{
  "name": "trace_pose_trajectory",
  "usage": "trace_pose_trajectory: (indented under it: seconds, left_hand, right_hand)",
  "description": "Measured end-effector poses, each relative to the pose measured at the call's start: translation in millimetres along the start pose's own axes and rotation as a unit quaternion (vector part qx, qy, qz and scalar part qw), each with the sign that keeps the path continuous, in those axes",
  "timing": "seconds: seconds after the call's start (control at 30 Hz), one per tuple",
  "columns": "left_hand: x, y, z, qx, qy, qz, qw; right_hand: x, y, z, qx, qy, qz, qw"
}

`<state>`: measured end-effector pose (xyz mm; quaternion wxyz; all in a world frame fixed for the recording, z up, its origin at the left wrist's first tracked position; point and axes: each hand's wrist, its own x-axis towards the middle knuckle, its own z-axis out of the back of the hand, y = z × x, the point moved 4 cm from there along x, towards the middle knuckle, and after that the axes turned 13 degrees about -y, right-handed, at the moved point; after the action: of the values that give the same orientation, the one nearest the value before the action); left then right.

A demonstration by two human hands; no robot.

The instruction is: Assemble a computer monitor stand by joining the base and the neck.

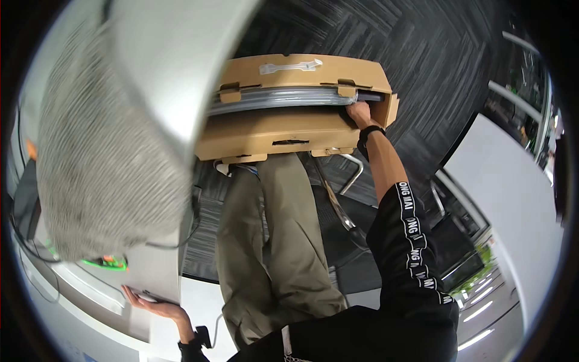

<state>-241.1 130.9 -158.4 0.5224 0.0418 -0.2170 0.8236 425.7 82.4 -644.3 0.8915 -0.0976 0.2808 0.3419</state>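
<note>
A long brown cardboard box (259, 134) stands open beyond my knees, its left end hidden behind the white desk. Inside it lies a long grey bundle in clear plastic wrap (277, 99), with a dark end piece (371, 96) at the right. My right hand (360, 113) reaches into the box and is closed at the right end of the wrapped bundle; its fingertips are partly hidden. At the lower left, my left hand (158, 309) rests against the desk edge with its fingers stretched out, beside a small dark object (146, 295) I cannot identify.
A white desk (175, 54) fills the left side, with a blurred grey ribbed thing (108, 145) large in front of it. A dark chair with metal legs (335, 202) stands right of my legs. Another white table (503, 175) is farther right, over dark patterned carpet (431, 72).
</note>
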Motion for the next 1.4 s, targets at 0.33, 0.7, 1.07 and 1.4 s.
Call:
trace_pose_trajectory:
  seconds: [0.33,0.7,1.07,1.4]
  left_hand:
    - [0,15,0,0.024,0.011,-0.041,0.999]
    - [-1,-3,0,-0.047,-0.005,0.022,0.999]
    - [11,7,28,-0.04,0.047,-0.036,0.997]
    - [120,-149,213,-0.473,0.34,0.093,0.807]
  right_hand:
    - [-10,9,17,-0.238,0.007,0.154,0.959]
    - [-182,22,234,0.103,-0.084,0.132,0.982]
    - [-393,90,458,0.254,-0.328,0.116,0.903]
    - [-640,272,699,0.268,-0.435,0.495,0.703]
